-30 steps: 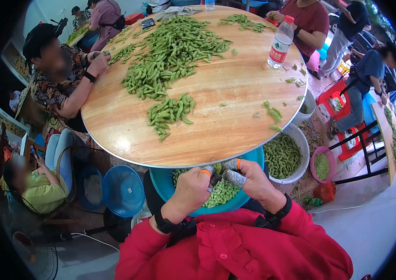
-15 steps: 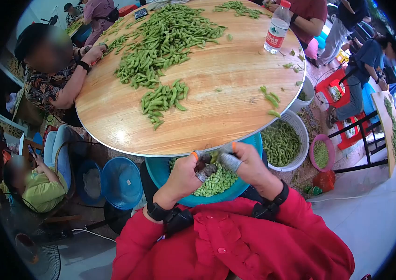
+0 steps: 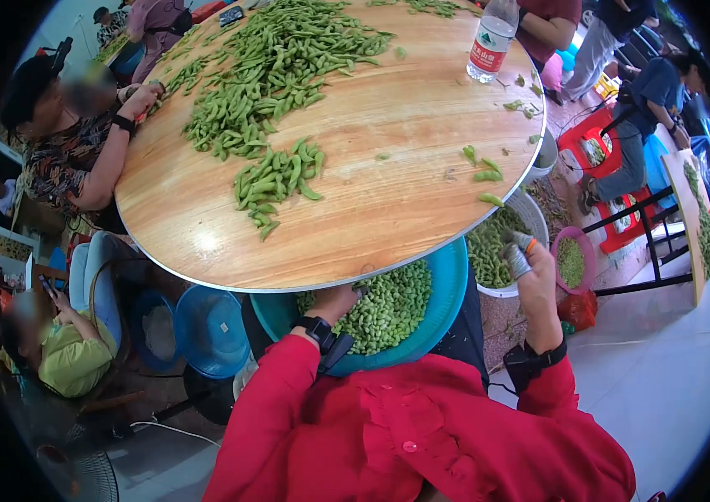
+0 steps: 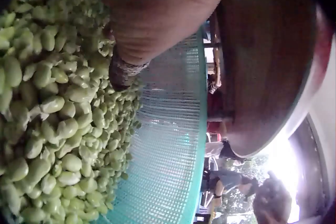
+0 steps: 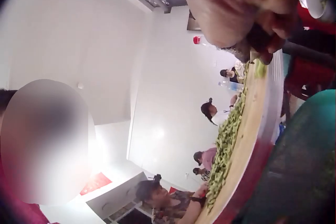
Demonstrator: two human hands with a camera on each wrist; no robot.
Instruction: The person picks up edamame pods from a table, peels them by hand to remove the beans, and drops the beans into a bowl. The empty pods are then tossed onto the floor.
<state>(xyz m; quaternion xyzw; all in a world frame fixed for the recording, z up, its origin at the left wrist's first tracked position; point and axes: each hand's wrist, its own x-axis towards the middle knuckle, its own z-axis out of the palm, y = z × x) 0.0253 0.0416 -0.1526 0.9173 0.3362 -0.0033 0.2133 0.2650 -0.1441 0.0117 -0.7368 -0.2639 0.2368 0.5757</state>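
Note:
My left hand (image 3: pixel 334 303) reaches down into a turquoise mesh basket (image 3: pixel 447 309) under the table edge. Its wrapped fingertip (image 4: pixel 123 74) touches the shelled green beans (image 4: pixel 68 124) in the left wrist view, the other fingers mostly hidden. Off to the right, my right hand (image 3: pixel 536 280) is raised beside a white basket of bean pods (image 3: pixel 489 251). Grey wrapping and an orange band cover parts of its fingers. In the right wrist view, the fingers of the right hand (image 5: pixel 252 16) bend inward; I cannot tell whether they hold anything.
A round wooden table (image 3: pixel 371 192) bears a big heap of pods (image 3: pixel 288 67), a smaller pile (image 3: pixel 278 180) and a water bottle (image 3: pixel 491 42). A pink basin of beans (image 3: pixel 591 259) stands at right, an empty blue basin (image 3: pixel 211 332) at left. Other people sit around.
Both hands were together over the turquoise basket, working at a pod. They have parted: the left has lowered into the beans, the right has swung right toward the white basket.

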